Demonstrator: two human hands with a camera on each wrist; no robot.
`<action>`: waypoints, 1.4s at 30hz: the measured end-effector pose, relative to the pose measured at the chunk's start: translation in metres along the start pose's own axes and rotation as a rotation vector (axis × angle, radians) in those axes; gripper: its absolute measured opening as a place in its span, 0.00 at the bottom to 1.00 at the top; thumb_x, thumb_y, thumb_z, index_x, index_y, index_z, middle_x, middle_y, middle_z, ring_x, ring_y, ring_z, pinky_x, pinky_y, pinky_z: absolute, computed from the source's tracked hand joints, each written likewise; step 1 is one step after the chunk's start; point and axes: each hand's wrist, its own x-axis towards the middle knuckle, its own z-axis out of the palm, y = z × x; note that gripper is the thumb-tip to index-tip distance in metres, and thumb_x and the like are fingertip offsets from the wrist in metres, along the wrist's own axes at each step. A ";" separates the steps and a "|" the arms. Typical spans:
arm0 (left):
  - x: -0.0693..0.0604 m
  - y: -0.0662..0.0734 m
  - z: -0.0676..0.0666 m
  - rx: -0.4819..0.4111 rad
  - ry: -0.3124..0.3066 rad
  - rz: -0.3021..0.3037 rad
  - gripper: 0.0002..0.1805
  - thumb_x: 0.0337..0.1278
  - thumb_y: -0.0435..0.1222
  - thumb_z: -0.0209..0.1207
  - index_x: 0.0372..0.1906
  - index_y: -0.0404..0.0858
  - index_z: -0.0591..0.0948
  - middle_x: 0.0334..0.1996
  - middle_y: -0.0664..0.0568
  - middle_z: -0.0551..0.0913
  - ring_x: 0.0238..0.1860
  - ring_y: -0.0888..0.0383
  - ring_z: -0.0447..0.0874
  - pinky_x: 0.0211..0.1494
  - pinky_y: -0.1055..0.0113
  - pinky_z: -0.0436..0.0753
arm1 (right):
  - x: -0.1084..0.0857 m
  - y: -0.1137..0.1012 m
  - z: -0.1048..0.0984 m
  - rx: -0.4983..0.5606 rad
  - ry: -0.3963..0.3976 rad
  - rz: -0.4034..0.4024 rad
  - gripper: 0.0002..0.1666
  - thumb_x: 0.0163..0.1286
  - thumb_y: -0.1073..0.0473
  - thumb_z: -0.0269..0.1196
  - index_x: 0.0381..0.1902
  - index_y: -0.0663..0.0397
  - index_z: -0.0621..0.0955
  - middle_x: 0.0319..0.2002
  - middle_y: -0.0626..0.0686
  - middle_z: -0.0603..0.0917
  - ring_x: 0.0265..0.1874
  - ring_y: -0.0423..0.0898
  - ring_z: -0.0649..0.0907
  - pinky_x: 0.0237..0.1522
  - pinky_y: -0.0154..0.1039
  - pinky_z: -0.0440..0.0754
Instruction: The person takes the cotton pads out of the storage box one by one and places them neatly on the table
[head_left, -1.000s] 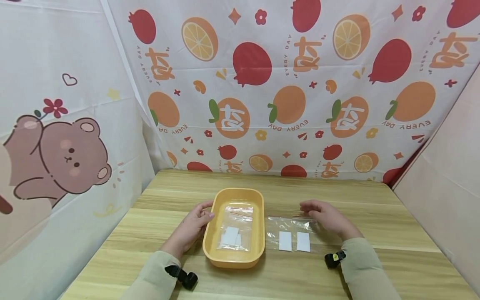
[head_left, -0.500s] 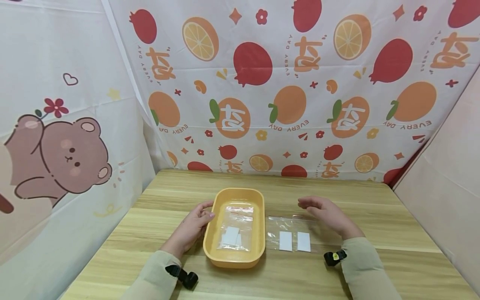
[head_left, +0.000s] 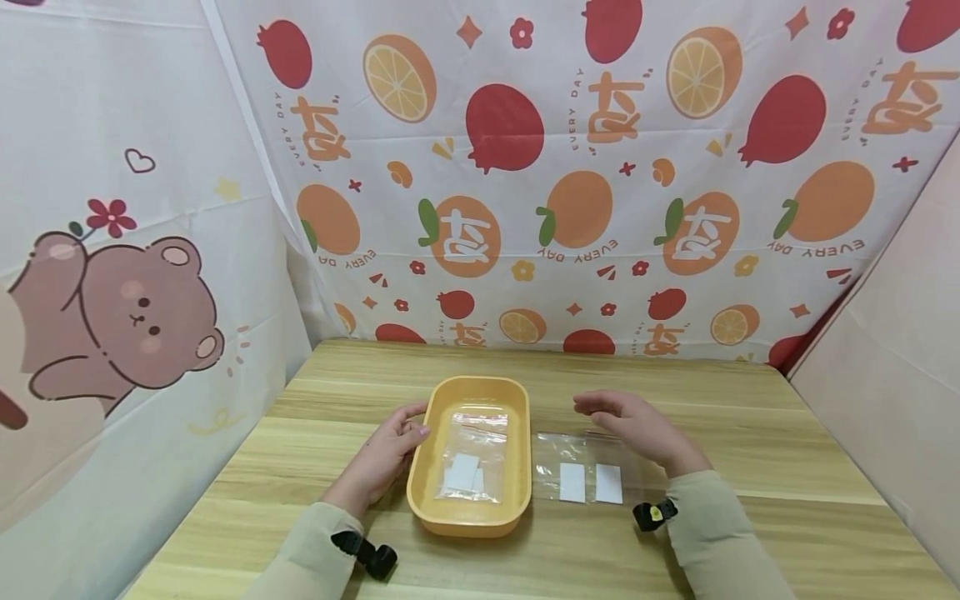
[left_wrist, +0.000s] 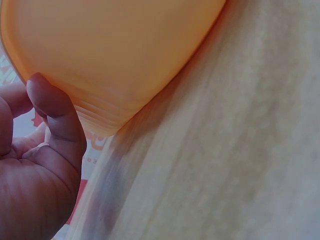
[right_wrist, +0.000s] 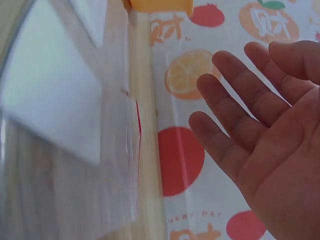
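Note:
A yellow plastic tray (head_left: 418, 492) stands on the table, with clear zip bags (head_left: 487, 458) inside. White rectangular pieces (head_left: 463, 473) show through these bags. My left hand (head_left: 386, 450) holds the tray's left side, thumb at the rim; in the left wrist view its thumb (left_wrist: 55, 105) meets the tray edge, and the other fingertips are partly hidden. To the tray's right, clear zip bags (head_left: 551, 450) lie flat, with two white rectangles (head_left: 572, 483) showing in them. My right hand (head_left: 637, 425) hovers over the far right of these bags, fingers extended, palm bare in the right wrist view.
The wooden table (head_left: 795, 467) extends on both sides of the tray. A fruit-print cloth (head_left: 600, 275) hangs along its back edge, and a bear-print cloth (head_left: 142, 400) hangs at the left. A plain pale cloth (head_left: 892, 367) hangs at the right.
My right hand has drifted left, toward the tray, above the flat bags. My left hand, the tray and the bags stay where they were.

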 end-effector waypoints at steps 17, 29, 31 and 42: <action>0.001 0.000 0.000 -0.003 0.008 -0.016 0.28 0.78 0.34 0.50 0.76 0.37 0.59 0.48 0.34 0.76 0.46 0.47 0.83 0.44 0.60 0.86 | 0.036 -0.035 0.033 -0.014 -0.044 -0.104 0.22 0.79 0.58 0.56 0.68 0.49 0.76 0.59 0.51 0.83 0.61 0.49 0.79 0.63 0.53 0.75; -0.001 0.001 0.000 0.003 0.002 -0.001 0.28 0.78 0.34 0.49 0.76 0.35 0.58 0.48 0.34 0.76 0.46 0.46 0.83 0.45 0.60 0.86 | 0.070 -0.059 0.056 -0.114 -0.076 -0.165 0.21 0.77 0.59 0.57 0.65 0.54 0.79 0.55 0.48 0.85 0.58 0.43 0.81 0.62 0.48 0.76; -0.001 0.001 0.001 -0.001 0.002 -0.001 0.28 0.78 0.33 0.49 0.76 0.35 0.59 0.48 0.34 0.76 0.46 0.46 0.83 0.45 0.59 0.86 | 0.074 -0.063 0.060 -0.119 -0.090 -0.156 0.22 0.77 0.59 0.58 0.65 0.54 0.79 0.55 0.49 0.85 0.57 0.42 0.81 0.60 0.46 0.78; 0.000 -0.003 -0.001 -0.010 -0.022 0.009 0.30 0.78 0.33 0.50 0.77 0.33 0.56 0.47 0.37 0.77 0.44 0.49 0.83 0.43 0.60 0.86 | 0.091 -0.066 0.080 -0.181 -0.133 -0.158 0.21 0.74 0.61 0.58 0.63 0.53 0.80 0.53 0.51 0.86 0.54 0.41 0.82 0.56 0.41 0.80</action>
